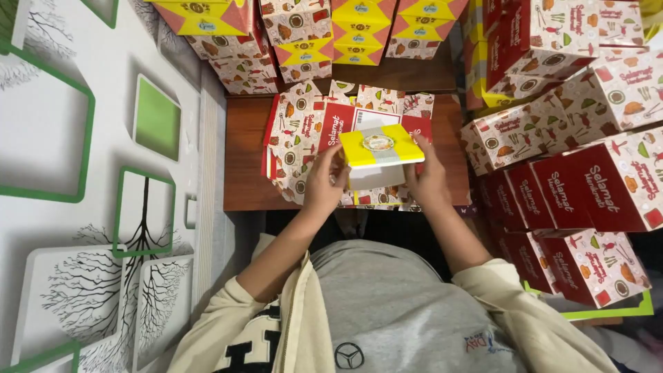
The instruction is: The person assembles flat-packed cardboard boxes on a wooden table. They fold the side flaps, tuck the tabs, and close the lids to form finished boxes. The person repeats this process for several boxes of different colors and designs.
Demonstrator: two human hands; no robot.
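Note:
A small cardboard box with a yellow top and white sides [379, 153] is held between both hands above a low wooden table [243, 152]. My left hand [323, 181] grips its left side with the fingers curled onto the edge. My right hand [428, 178] holds its right side. Under the box lies a stack of flat, unfolded red and white printed box blanks [304, 128] on the table.
Folded red and white printed boxes [587, 173] are piled at the right. More yellow-topped and printed boxes [304, 41] are stacked behind the table. A floor mat with tree pictures and green frames [90, 207] covers the left side.

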